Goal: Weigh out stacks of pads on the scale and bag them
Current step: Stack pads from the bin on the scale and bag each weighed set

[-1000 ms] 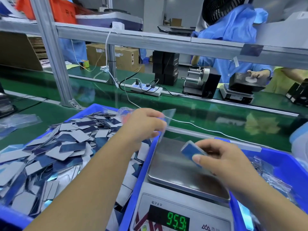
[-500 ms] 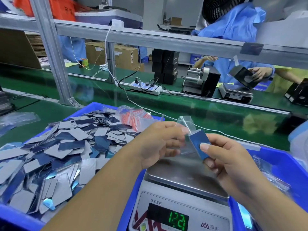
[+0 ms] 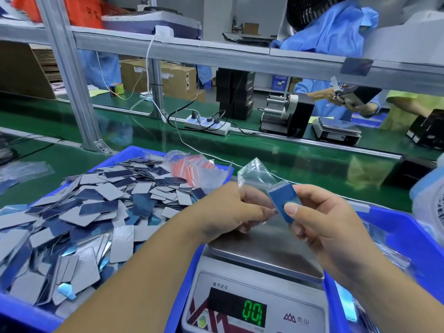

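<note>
Above scale (image 3: 264, 251) — right hand (image 3: 319, 219) pinches pad stack (image 3: 283, 200); left hand (image 3: 230, 210) grips bag (image 3: 257, 175).

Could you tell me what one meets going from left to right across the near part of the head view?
Blue bin of loose pads → left hand pinching the clear bag → stack of pads → right hand gripping that stack, above the scale → blue bin on the right.

Blue pad stack (image 3: 284, 203) against clear bag (image 3: 257, 174)

The scale (image 3: 262, 255) pan lies bare between the blue bin (image 3: 125, 156) walls, hands hovering above.
</note>
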Demonstrator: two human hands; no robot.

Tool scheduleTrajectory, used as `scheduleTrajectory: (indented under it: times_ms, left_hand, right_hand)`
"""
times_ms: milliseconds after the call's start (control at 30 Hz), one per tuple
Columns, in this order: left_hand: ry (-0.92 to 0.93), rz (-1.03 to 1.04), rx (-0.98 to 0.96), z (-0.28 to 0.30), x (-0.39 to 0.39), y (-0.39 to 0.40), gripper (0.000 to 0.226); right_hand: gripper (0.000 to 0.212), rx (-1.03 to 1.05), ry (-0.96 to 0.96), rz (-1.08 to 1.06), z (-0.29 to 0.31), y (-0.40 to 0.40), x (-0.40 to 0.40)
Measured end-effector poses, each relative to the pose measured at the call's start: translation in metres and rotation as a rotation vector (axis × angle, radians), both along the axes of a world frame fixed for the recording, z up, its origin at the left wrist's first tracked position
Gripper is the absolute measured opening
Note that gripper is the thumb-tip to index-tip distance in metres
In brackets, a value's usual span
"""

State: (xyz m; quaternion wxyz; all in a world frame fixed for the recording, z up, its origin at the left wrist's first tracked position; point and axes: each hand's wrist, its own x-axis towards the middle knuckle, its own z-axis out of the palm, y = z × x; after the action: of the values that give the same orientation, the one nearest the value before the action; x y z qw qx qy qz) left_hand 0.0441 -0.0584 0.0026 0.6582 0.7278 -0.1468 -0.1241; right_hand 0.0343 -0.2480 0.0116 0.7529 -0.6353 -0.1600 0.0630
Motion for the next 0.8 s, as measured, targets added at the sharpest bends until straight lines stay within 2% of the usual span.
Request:
scheduleTrajectory:
  times_ms: [100,200,267,367,433,500,633,800]
  left_hand:
    - [0.034,0.027,-0.017,-0.002,0.002,0.000,0.019]
    - [0.043,0.160,-0.056,-0.003,0.007,0.003,0.012]
    - [0.051,0.220,-0.098,-0.004,0.010,0.006,0.015]
    - [0.053,0.323,-0.097,-0.003,0.012,0.010,0.027]
    - [0.046,0.384,-0.085,-0.003,0.012,0.011,0.038]
    - [0.061,0.405,-0.125,-0.004,0.013,0.012,0.040]
    - [0.078,0.277,-0.203,-0.004,0.012,0.012,0.020]
    - [0.096,0.211,-0.186,-0.003,0.010,0.010,0.028]
  right_hand:
    - [0.024,-0.020,-0.010,-0.054,-0.002,-0.002,0.002]
    - [0.024,-0.155,-0.057,-0.132,-0.002,-0.005,0.006]
    - [0.028,-0.352,-0.127,-0.176,-0.002,-0.008,0.008]
    - [0.026,-0.803,-0.309,-0.193,-0.004,-0.011,0.008]
    - [0.024,-0.970,-0.380,-0.147,-0.005,-0.009,0.006]
    - [0.028,-1.042,-0.419,-0.112,-0.006,-0.007,0.004]
    - [0.028,-1.099,-0.504,-0.098,-0.007,-0.008,0.005]
    - [0.023,-1.162,-0.565,-0.100,-0.010,-0.010,0.007]
